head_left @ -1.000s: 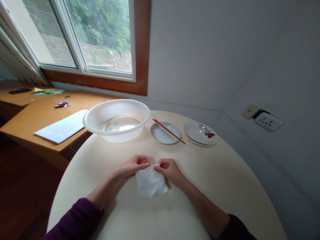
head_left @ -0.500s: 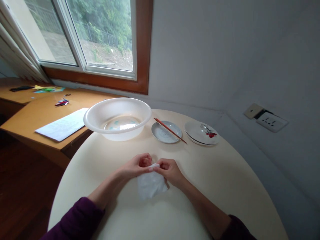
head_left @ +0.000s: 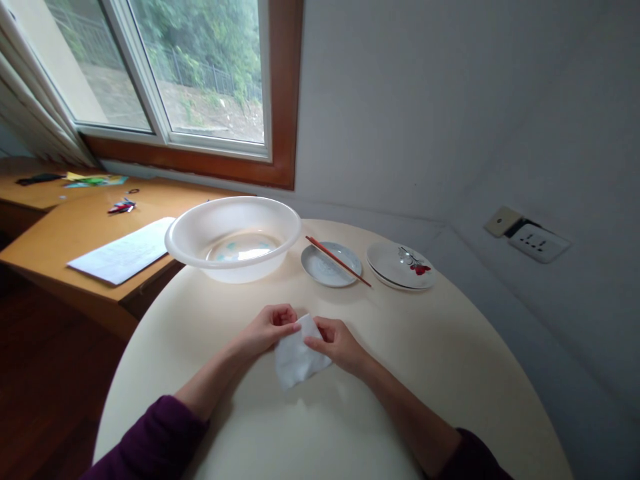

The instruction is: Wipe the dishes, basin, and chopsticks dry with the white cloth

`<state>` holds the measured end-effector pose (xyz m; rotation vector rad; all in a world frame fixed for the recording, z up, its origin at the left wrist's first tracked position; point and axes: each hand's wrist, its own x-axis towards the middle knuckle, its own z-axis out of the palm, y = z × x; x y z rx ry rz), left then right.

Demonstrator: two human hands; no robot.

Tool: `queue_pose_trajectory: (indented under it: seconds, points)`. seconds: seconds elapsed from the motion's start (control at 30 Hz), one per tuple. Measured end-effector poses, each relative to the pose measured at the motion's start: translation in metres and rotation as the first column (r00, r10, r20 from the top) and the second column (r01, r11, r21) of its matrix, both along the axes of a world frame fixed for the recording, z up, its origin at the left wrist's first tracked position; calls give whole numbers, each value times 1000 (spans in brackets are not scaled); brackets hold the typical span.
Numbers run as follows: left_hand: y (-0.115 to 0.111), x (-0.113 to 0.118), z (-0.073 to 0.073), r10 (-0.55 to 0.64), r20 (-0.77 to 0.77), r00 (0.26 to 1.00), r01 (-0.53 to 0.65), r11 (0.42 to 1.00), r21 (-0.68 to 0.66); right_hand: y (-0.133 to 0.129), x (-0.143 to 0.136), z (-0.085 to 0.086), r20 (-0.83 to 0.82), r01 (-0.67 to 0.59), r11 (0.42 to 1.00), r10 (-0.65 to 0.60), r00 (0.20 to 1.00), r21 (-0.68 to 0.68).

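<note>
A white tissue (head_left: 299,361) hangs between my two hands, just above the table near its middle. My left hand (head_left: 274,327) pinches its upper left edge between thumb and fingers. My right hand (head_left: 336,343) grips it from the right, thumb in front and fingers behind. One corner of the tissue sticks up between the hands. Beyond them, a grey-white plate (head_left: 320,270) carries a pair of reddish-brown chopsticks (head_left: 337,260) laid across it.
A translucent white basin (head_left: 173,250) stands at the table's back left. Stacked white plates (head_left: 385,263) with a red flower print sit at the back right. The round cream table (head_left: 440,373) adjoins a wooden desk (head_left: 45,233) bearing white paper (head_left: 123,250).
The tissue's upper corner now stands up between my hands, which have moved slightly apart. Its lower edge sits a little higher, and the right thumb lies further down on it.
</note>
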<state>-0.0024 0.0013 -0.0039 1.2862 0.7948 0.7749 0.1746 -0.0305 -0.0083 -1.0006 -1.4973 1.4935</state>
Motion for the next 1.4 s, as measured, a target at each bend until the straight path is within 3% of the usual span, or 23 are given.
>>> queue_pose_trajectory:
  seconds: [0.27, 0.6, 0.9, 1.17, 1.3, 1.4]
  points:
    - [0, -1, 0, -92, -39, 995, 93, 995, 25, 0, 1, -7, 49, 0, 999, -2, 999, 51]
    - [0, 4, -1, 181, 76, 980, -175, 981, -85, -3, 0, 1, 155, -53, 991, 33, 987, 124]
    - [1, 3, 4, 272, 129, 954, -250, 954, -163, -3, 2, 1, 82, -54, 997, 50, 995, 48]
    - [-1, 2, 9, 262, 120, 958, -239, 954, -179, -5, 2, 0, 30, -92, 996, 92, 995, 0]
    - [-1, 2, 8, 286, 121, 951, -262, 948, -182, -6, 3, 5, 86, -146, 989, 148, 985, -28]
    - [0, 3, 5, 298, 135, 945, -272, 945, -182, -5, 4, 8, 184, -172, 984, 164, 969, 32]
